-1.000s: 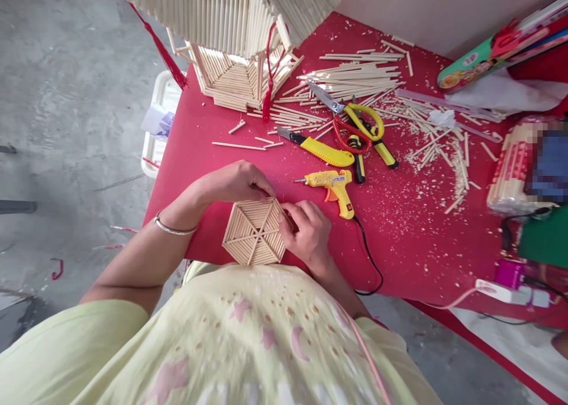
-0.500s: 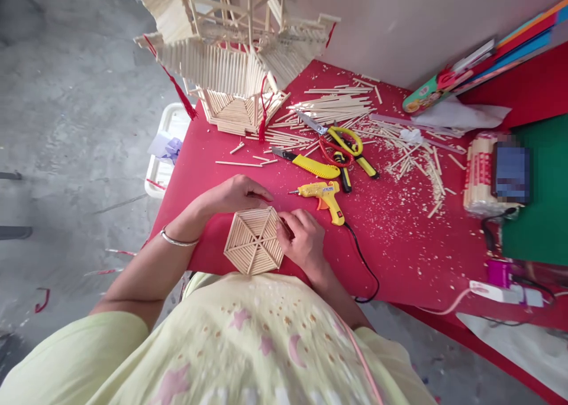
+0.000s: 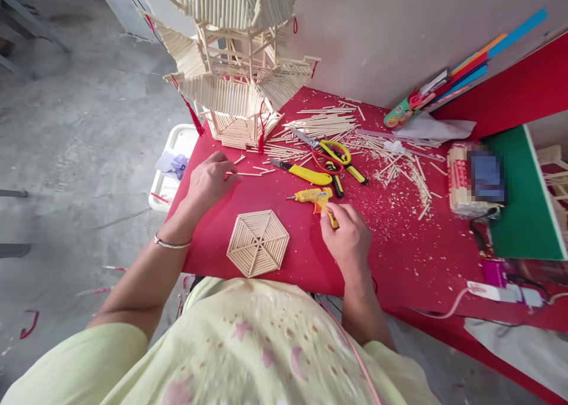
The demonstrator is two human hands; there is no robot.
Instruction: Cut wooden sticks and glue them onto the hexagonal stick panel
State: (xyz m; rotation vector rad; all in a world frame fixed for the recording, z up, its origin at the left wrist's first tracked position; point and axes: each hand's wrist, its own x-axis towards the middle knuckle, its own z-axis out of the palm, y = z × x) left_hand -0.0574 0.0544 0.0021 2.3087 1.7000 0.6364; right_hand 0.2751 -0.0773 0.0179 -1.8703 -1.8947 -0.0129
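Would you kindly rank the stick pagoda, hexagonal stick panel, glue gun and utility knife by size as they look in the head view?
1. Stick pagoda, cut off by the top edge
2. Hexagonal stick panel
3. Glue gun and utility knife: too alike to rank; the right hand partly covers the gun

L arm (image 3: 137, 280): reaching fwd, elbow bent, forearm angled inward.
L wrist (image 3: 175, 230): slightly bent, back of hand up.
L hand (image 3: 208, 181): farther fwd than R, fingers curled, tips inward; grip unclear.
R arm (image 3: 367, 310): closer to body, forearm pointing fwd + slightly inward.
R wrist (image 3: 357, 279): approx straight.
R hand (image 3: 349, 234): fingers folded in a grip, thumb nr index.
Hands: well apart, not touching e/o.
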